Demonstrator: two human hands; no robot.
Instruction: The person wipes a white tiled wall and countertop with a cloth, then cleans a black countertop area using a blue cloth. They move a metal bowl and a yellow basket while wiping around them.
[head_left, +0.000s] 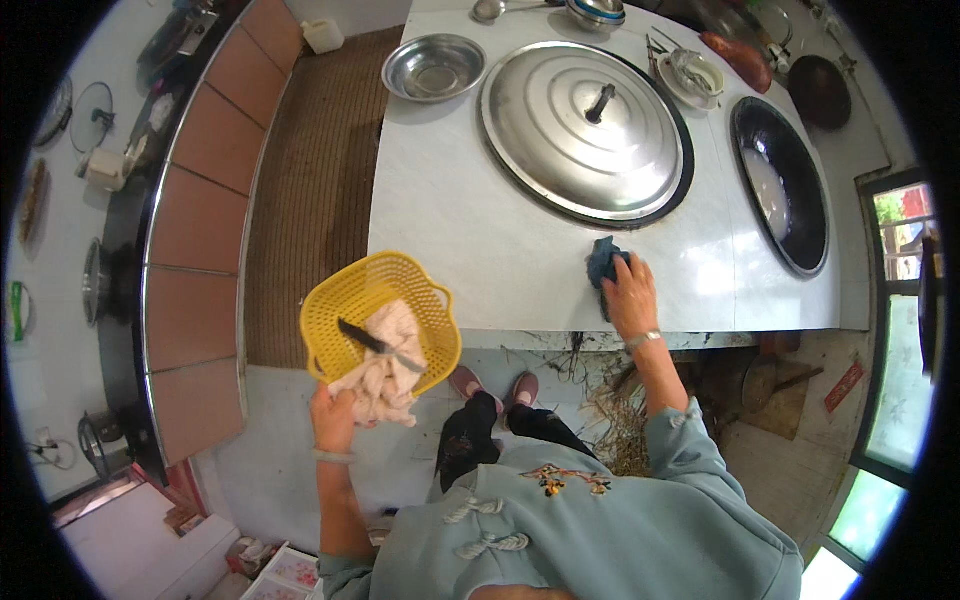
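Note:
My left hand (334, 420) grips the near rim of a yellow plastic basket (435, 296) beside the left front corner of the white stove top (510, 300). Inside the basket lie a pale cloth (390, 330), hanging over the rim by my hand, and a knife with a dark handle (360, 335) on top of it. My right hand (632, 296) holds a dark blue cloth (602, 259) against the stove top near its front edge. Just beyond the cloth, a large round metal lid (555, 142) covers a wok set into the surface.
A metal basin (435, 67) stands left of the lid. To the right is a built-in black wok (802, 195) with cloudy liquid. A plate (686, 90) with a bowl sits behind. Straw (626, 420) lies on the floor below. A black-edged counter (135, 247) runs along the left.

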